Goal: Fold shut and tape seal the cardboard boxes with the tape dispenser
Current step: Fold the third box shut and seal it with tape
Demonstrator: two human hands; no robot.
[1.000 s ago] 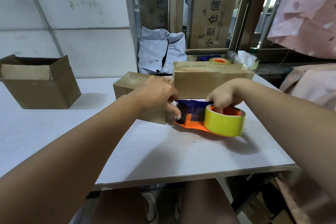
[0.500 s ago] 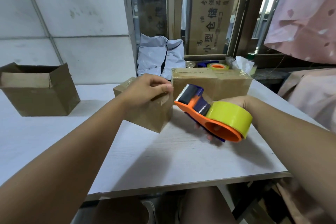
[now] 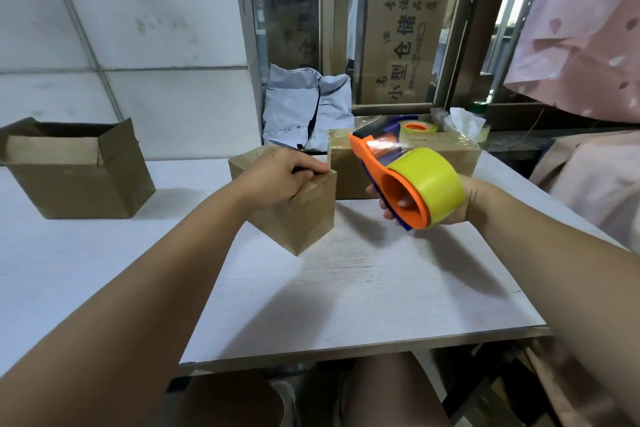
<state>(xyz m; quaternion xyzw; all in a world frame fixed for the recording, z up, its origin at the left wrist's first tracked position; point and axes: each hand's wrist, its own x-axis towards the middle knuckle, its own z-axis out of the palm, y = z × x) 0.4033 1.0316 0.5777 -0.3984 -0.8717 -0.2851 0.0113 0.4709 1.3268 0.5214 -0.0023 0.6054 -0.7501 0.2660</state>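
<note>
The small box (image 3: 298, 218) stands on the worktop (image 3: 363, 288) under the left hand (image 3: 280, 177), whose fingers (image 3: 311, 168) curl over its top far edge. It looks light and stiff-walled, so it is best held at the edges rather than on the springy flaps. The right hand (image 3: 460, 204) holds the dispenser (image 3: 391, 184) aloft just beside it, fingers (image 3: 403, 202) clamped through the orange handle. Far left, an open box (image 3: 76, 177) is dark inside and I cannot tell its contents.

Right grip (image 3: 468, 201): mostly hidden behind tape dispenser (image 3: 391, 184), whose far end is blurred. Open box (image 3: 79, 177), far left: cut by frame edge. Small box (image 3: 301, 218): top partly covered by left grip (image 3: 277, 177).
</note>
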